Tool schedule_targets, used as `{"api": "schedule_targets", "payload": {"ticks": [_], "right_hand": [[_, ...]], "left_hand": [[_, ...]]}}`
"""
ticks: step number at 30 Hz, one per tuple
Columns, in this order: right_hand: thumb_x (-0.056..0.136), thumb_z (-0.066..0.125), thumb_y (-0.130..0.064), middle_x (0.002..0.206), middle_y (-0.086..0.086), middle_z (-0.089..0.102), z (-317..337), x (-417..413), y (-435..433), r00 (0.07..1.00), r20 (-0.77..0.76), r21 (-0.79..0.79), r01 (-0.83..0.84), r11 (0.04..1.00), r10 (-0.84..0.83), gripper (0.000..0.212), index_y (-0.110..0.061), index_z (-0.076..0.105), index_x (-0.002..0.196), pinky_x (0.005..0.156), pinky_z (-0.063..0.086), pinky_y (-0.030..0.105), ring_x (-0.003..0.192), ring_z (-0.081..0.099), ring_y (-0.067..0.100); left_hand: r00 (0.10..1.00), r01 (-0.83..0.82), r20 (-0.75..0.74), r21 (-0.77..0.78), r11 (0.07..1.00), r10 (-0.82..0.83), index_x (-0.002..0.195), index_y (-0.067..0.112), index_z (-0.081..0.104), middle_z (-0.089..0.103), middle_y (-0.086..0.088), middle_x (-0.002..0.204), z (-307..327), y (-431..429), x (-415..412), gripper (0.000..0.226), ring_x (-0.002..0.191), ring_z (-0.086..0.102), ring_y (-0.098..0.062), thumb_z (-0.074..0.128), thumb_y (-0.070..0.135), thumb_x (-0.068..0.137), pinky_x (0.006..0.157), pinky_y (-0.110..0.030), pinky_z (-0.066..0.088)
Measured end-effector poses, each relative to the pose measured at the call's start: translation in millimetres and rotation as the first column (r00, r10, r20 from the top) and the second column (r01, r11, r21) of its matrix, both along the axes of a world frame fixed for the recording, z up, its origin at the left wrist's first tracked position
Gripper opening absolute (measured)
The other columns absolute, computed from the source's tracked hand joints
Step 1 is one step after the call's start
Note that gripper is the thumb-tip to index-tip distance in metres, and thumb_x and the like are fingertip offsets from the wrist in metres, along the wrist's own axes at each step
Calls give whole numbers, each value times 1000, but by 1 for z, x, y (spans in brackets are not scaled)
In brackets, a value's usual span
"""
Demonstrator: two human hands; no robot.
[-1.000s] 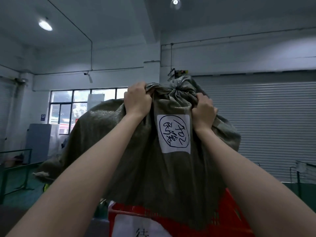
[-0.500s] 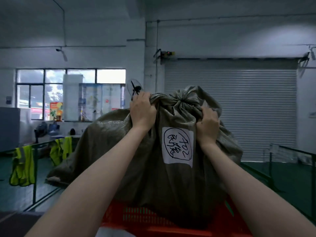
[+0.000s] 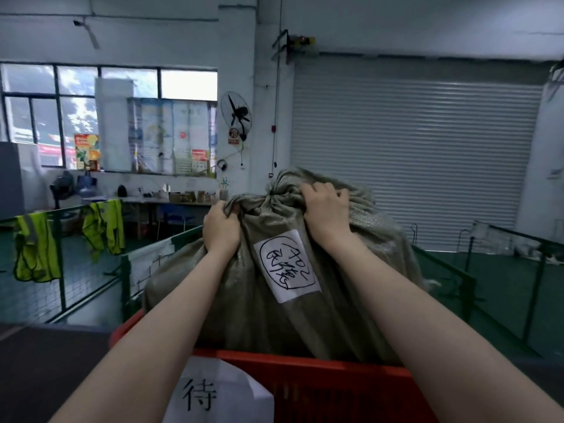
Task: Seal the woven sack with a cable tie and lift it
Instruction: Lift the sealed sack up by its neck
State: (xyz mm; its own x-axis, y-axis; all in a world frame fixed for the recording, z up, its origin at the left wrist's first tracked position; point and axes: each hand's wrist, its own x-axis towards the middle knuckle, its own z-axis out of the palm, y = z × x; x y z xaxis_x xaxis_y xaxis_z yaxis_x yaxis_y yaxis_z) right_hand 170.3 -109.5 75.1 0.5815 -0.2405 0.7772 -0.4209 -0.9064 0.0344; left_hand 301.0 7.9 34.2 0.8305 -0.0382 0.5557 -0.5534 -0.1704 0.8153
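Note:
A full grey-green woven sack [image 3: 262, 315] fills the middle of the view, its lower part inside a red plastic crate [image 3: 329, 389]. A white label [image 3: 287, 265] with a hand-drawn black circle and writing is stuck on its front. The sack's mouth is gathered into a tight neck [image 3: 274, 190] at the top; I cannot make out a cable tie. My left hand [image 3: 221, 230] grips a bunch of fabric just left of the neck. My right hand [image 3: 326, 209] clutches the fabric just right of it.
A white paper sign [image 3: 213, 392] hangs on the crate's near wall. Green metal railings [image 3: 122, 270] run left and right of the crate, with yellow safety vests [image 3: 105, 225] draped on the left one. A closed roller shutter [image 3: 412, 154] is behind; a dark mat lies lower left.
The sack has come down from head height and now sits lower, into the red crate. Both hands kept their grip beside the neck and dropped with it.

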Motion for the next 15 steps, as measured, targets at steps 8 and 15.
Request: {"api": "schedule_targets", "payload": {"ticks": [8, 15], "right_hand": [[86, 39, -3, 124, 9, 58, -71, 14, -11, 990, -125, 239, 88, 967, -59, 44, -17, 48, 127, 102, 30, 45, 121, 48, 27], [86, 41, -5, 127, 15, 59, -121, -3, -29, 968, -246, 578, 100, 810, 55, 45, -18, 50, 128, 95, 41, 39, 118, 53, 33]], "left_hand": [[996, 84, -55, 210, 974, -74, 87, 4, 57, 62, -16, 95, -59, -3, 17, 20, 93, 56, -34, 46, 20, 93, 70, -33, 37], [964, 251, -210, 535, 807, -161, 94, 11, 62, 66, -15, 113, -99, -9, 15, 26, 105, 58, -34, 46, 32, 92, 83, -35, 42]]}}
